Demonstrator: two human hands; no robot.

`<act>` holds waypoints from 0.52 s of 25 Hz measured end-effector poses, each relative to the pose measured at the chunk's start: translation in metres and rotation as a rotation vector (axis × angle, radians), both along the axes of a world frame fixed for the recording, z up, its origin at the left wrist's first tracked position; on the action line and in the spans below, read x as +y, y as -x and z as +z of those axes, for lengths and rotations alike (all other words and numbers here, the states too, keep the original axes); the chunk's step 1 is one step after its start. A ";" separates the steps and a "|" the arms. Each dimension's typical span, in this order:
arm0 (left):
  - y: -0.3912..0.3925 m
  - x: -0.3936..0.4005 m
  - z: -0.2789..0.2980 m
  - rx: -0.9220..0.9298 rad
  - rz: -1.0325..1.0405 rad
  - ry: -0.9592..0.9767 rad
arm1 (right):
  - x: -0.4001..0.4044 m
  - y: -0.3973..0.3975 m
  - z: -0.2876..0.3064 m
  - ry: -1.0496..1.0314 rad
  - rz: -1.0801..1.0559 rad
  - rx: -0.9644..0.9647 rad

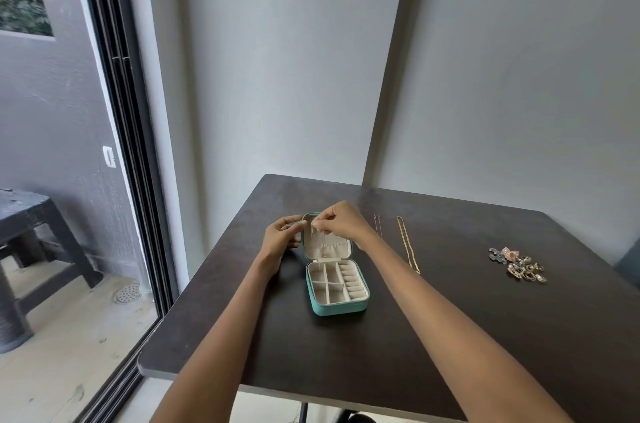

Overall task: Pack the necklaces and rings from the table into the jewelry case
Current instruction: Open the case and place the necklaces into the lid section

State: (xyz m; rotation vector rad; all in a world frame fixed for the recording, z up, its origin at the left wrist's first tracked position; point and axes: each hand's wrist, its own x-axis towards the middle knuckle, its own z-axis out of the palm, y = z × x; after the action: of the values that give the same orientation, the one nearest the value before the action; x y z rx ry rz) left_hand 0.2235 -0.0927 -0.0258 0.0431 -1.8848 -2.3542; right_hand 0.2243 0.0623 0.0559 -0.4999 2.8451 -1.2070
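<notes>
Head view. The teal jewelry case (336,287) lies open on the dark table (450,336), its lid (325,242) standing upright at the far side. The left hand (278,240) curls round the lid's left edge, apparently to steady it. The right hand (337,221) pinches the top of a thin necklace (322,242) at the lid's upper edge; the chain hangs down the lid lining with a small pendant near the pocket, so the step in hand is judged to be hooking it there. The tray compartments look bare. Just right of the case lie a pinkish chain (378,225) and a gold necklace (408,246), laid out straight. The rings (521,265) sit heaped well apart to the right, not yet packed.
</notes>
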 end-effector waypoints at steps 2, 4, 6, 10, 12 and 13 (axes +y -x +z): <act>0.001 -0.001 -0.002 0.016 -0.015 -0.020 | -0.005 0.003 -0.004 -0.065 -0.047 0.030; 0.002 -0.001 -0.004 0.021 -0.033 -0.038 | -0.009 0.004 -0.006 -0.138 -0.093 0.074; 0.004 -0.002 -0.005 0.025 -0.041 -0.043 | -0.012 0.005 -0.008 -0.193 -0.125 0.113; 0.005 -0.003 -0.009 0.035 -0.047 -0.043 | -0.016 0.009 -0.013 -0.267 -0.164 0.190; 0.004 -0.004 -0.011 0.051 -0.063 -0.025 | -0.017 0.009 -0.018 -0.301 -0.163 0.268; 0.004 -0.004 -0.011 0.057 -0.071 -0.013 | -0.018 0.008 -0.021 -0.324 -0.153 0.318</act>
State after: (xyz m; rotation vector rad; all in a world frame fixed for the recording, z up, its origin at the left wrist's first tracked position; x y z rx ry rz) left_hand 0.2192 -0.0970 -0.0370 -0.0901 -1.8754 -2.3863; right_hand 0.2165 0.0447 0.0348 -0.5058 3.3140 -0.7053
